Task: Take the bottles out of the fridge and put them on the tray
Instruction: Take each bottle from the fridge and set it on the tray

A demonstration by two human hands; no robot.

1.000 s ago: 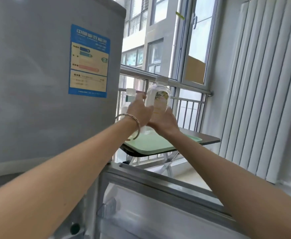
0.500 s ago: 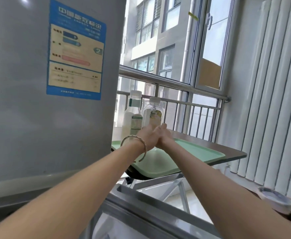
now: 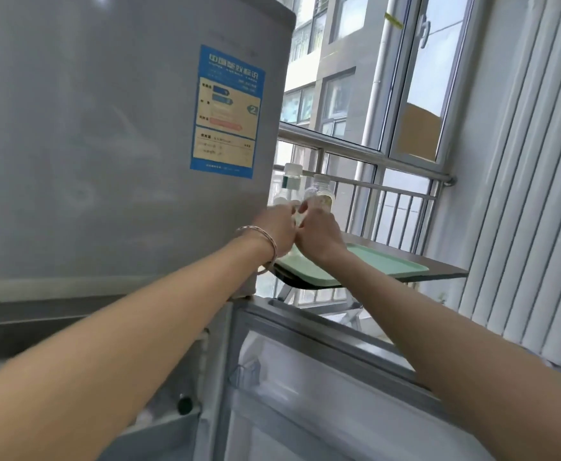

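Observation:
Two bottles stand at the left end of a pale green tray point(image 3: 392, 266), beside the fridge's corner. One is a white bottle point(image 3: 291, 181) with a green label and white cap. The other is a clear bottle point(image 3: 321, 194) with a yellowish label. My left hand point(image 3: 277, 227), with a bangle on the wrist, is wrapped around the lower part of the white bottle. Right beside it, my right hand point(image 3: 320, 232) grips the lower part of the clear bottle. Both hands hide the bottles' bases, so I cannot tell whether they rest on the tray.
The grey fridge point(image 3: 106, 144) with a blue sticker fills the left. Its lower door point(image 3: 305, 377) stands open below my arms. The tray lies on a dark folding table point(image 3: 445, 271) by a window railing point(image 3: 372, 154). A white radiator point(image 3: 522, 194) lines the right wall.
Both hands have come down with the bottles from chest height to the tray's left end. My head has turned left, so the fridge fills more of the view.

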